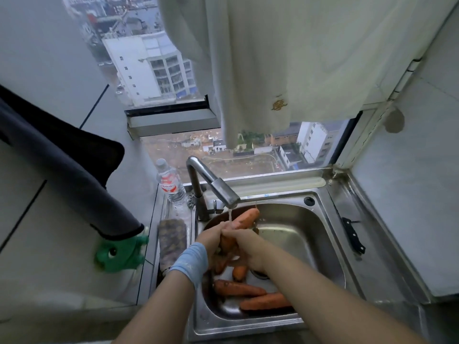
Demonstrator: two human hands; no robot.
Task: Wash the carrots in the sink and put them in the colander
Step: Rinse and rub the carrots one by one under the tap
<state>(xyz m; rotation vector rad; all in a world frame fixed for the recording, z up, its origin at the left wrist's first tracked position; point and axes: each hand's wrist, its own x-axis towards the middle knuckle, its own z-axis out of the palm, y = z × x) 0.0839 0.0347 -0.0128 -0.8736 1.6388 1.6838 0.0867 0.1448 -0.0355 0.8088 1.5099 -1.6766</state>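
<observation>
Inside steel sink (pixel 313 234), loose carrots (pixel 238 288); gripped by left hand (pixel 211 243) and right hand (pixel 248 248) together, one carrot (pixel 246 217) under running faucet (pixel 213 184).

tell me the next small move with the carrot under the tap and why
Probably draw the carrot back so its far end meets the stream: left hand and right hand grip its near part, and from the faucet it lands at the fingers.
</observation>
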